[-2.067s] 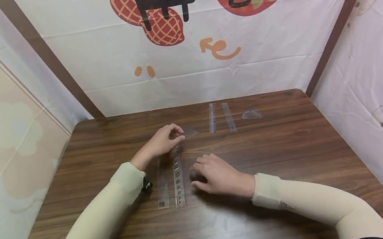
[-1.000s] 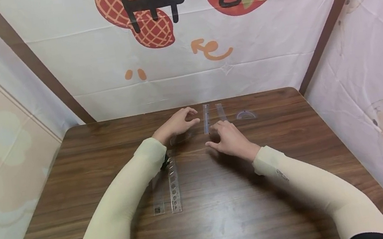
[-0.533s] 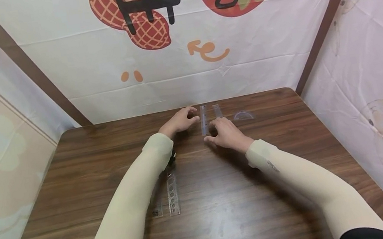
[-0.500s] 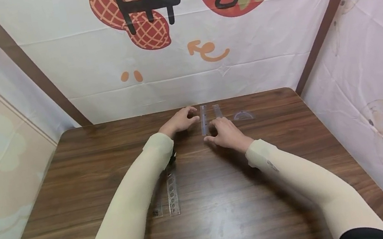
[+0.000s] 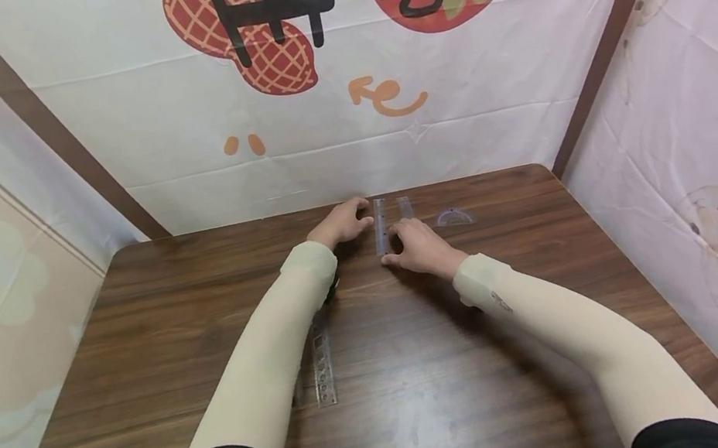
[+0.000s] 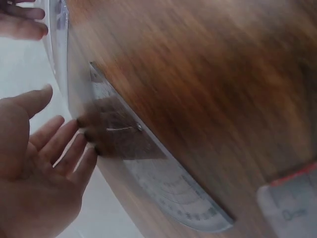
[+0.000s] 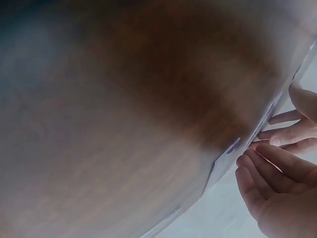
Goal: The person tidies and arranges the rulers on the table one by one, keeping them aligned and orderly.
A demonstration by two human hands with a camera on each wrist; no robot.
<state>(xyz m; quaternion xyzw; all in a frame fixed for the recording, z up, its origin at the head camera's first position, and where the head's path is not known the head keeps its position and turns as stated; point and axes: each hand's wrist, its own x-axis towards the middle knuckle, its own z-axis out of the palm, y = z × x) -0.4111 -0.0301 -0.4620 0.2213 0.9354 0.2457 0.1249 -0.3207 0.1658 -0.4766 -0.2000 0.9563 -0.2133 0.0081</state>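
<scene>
At the table's far side a clear ruler [image 5: 381, 227] with bluish markings lies between both hands. My left hand [image 5: 343, 224] is just left of it, fingers loosely bent and spread, nothing in them. On its other side is my right hand [image 5: 422, 247], thumb near the ruler's near end and fingers along its right edge; whether they touch it I cannot tell. A second clear ruler [image 5: 405, 207] is partly hidden behind that hand. Below my left hand, in the left wrist view, lies a transparent protractor [image 6: 183, 196]; my forearm hides it from the head view.
Right of the hands a small protractor [image 5: 454, 217] lies flat. Nearer me, a clear stencil ruler [image 5: 323, 367] with cut-out shapes lies beside my left sleeve, which covers another clear strip. The wooden table [image 5: 514, 270] meets a printed cloth wall [image 5: 323, 175] at the back.
Both hands went forward and right from around the stencil ruler to either side of the far ruler. Over the last half second they have barely moved. The view shifted slightly.
</scene>
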